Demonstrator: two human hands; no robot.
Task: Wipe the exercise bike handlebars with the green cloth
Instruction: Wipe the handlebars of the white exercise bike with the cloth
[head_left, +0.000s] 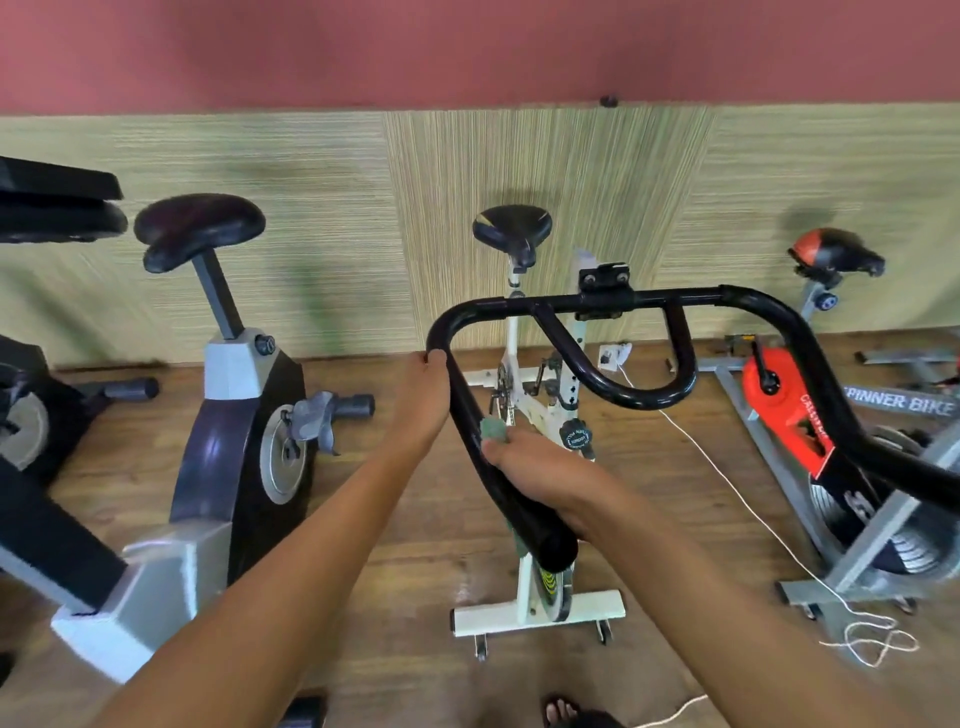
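The black handlebars (613, 300) of a white exercise bike (540, 410) spread across the middle of the head view. My left hand (421, 395) grips the left bar just below its upper bend. Lower on the same bar, my right hand (540, 475) wraps round it with the green cloth (493, 430) pressed between palm and bar. Only a small bunch of cloth shows above my thumb, and a strip shows under the bar's end. The rest of the cloth is hidden by my hand.
A grey and black bike (228, 447) stands close on the left, a red and grey spinner bike (810, 426) on the right. A white cord (737, 483) trails over the wooden floor to the right. A foot in a sandal (561, 709) shows at the bottom edge.
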